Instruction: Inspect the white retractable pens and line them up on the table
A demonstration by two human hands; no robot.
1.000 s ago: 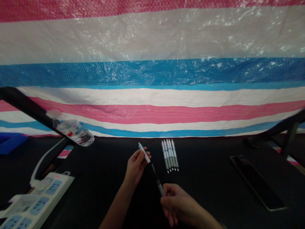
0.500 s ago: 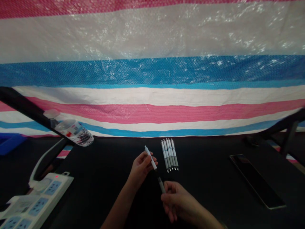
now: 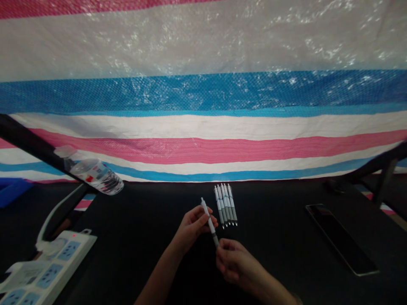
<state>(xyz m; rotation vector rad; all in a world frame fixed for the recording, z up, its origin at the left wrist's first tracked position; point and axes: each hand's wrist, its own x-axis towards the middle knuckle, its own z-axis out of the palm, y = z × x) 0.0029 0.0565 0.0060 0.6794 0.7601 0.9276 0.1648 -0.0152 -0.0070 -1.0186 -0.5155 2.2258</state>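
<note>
Head view: my left fingers [image 3: 208, 216] pinch the white barrel [image 3: 208, 217]!
Right fingers [image 3: 219, 247]: gripping the grey grip [image 3: 216, 240]!

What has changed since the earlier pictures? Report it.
The left hand moved rightward and nearer the body, bringing the white pen barrel to the grey grip in the right hand; the gap closed. Neither hand let go. The five pens, smartphone and bottle stayed put.

White-and-grey pen [image 3: 210, 223], tilted, in both hands
</note>
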